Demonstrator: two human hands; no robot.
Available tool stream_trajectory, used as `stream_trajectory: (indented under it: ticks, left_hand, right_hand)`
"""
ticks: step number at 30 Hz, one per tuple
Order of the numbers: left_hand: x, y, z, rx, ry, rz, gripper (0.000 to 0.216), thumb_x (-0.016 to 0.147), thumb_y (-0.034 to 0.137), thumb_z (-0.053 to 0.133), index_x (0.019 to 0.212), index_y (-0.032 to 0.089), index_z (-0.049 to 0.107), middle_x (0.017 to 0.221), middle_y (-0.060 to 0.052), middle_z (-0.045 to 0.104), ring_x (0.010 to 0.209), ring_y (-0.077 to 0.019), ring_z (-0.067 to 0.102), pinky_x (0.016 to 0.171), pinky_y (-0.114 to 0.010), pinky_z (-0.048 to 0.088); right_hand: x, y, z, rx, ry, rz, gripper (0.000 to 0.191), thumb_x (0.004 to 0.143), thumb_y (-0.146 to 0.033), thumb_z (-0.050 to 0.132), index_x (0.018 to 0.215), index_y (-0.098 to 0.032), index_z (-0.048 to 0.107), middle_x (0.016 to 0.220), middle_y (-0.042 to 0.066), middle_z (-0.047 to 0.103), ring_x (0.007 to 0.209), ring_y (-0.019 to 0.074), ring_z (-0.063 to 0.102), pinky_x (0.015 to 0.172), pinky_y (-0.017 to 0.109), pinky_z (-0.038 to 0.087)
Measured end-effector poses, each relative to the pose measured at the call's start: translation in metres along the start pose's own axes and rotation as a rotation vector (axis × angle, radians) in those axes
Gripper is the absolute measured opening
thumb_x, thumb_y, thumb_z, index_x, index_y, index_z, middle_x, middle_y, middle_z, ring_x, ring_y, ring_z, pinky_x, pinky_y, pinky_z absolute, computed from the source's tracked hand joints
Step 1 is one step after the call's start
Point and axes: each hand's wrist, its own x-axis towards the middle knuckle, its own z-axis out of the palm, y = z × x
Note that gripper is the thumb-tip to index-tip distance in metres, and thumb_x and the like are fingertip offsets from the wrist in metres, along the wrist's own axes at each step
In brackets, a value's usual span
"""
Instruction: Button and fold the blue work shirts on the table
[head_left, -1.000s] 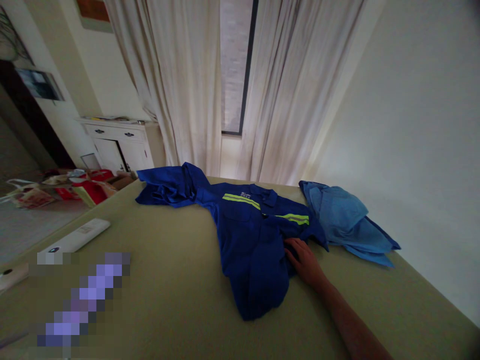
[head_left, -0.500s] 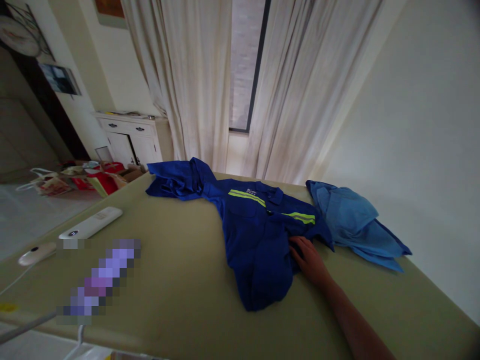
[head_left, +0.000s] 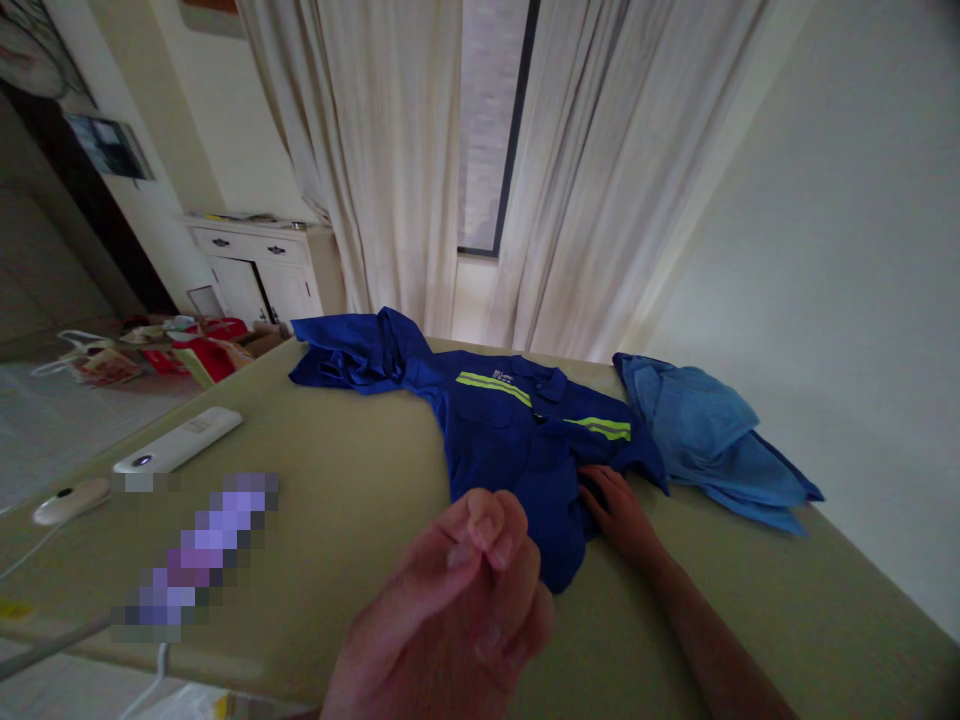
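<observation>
A dark blue work jacket [head_left: 491, 440] with yellow-and-grey reflective strips lies on the table, its collar toward the far edge. One sleeve stretches out to the left, bunched and wrinkled. At the jacket's right side my right hand [head_left: 619, 505] is closed on the cloth, its fingertips partly lost against the dark fabric. My left hand [head_left: 465, 590] is raised close to the camera, palm toward me, with thumb and fingertips pressed together and nothing visible in them. It covers the jacket's lower left part.
Light blue folded cloth with dark edging [head_left: 697, 430] lies right of the jacket. Two white devices [head_left: 180, 440] and a pixelated object [head_left: 202, 550] with cables occupy the left of the table [head_left: 337, 520]. Beyond are curtains [head_left: 390, 160], a white cabinet [head_left: 255, 265] and bags on the floor.
My left hand has come up into view from below, in front of the jacket. My right hand stays at the jacket's right side. The view has tilted down slightly.
</observation>
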Motion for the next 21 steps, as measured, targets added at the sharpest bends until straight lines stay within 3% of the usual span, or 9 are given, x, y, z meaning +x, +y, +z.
stream_trajectory:
  ticks: [2,5,15,21]
  left_hand:
    - [0.024,0.005,0.008,-0.481,0.043,0.017,0.017,0.090,0.041,0.068,0.092,0.025,0.067,0.093,-0.002,0.048,0.064,-0.0096,0.040,0.067,-0.031,0.046]
    - [0.040,0.002,0.017,-0.744,0.042,0.025,0.007,0.089,0.025,0.071,0.088,0.020,0.067,0.089,0.001,0.044,0.062,-0.0068,0.035,0.064,-0.025,0.044]
    - [0.038,-0.011,0.019,-0.804,-0.046,0.033,0.005,0.091,0.023,0.069,0.089,0.018,0.067,0.088,0.000,0.044,0.064,-0.0081,0.034,0.065,-0.025,0.043]
    - [0.037,-0.017,0.024,-0.775,-0.139,0.095,0.021,0.096,0.036,0.068,0.085,0.020,0.060,0.084,0.001,0.043,0.063,-0.0089,0.034,0.065,-0.025,0.042]
  right_hand:
    - [0.000,0.000,0.001,0.019,0.004,0.003,0.037,0.104,-0.046,0.046,0.125,-0.024,0.067,0.126,0.013,0.067,0.118,0.0311,0.062,0.106,0.050,0.050]
    - [-0.001,0.000,0.001,0.039,0.010,0.001,0.035,0.105,-0.045,0.047,0.125,-0.024,0.066,0.127,0.013,0.067,0.119,0.0309,0.062,0.107,0.051,0.049]
    - [-0.001,-0.002,-0.001,0.054,0.012,0.004,0.033,0.104,-0.043,0.048,0.124,-0.024,0.066,0.125,0.013,0.067,0.117,0.0310,0.062,0.106,0.051,0.050]
    - [-0.001,-0.003,-0.001,0.048,0.015,-0.006,0.032,0.104,-0.042,0.048,0.124,-0.024,0.066,0.125,0.013,0.067,0.118,0.0304,0.062,0.106,0.050,0.051]
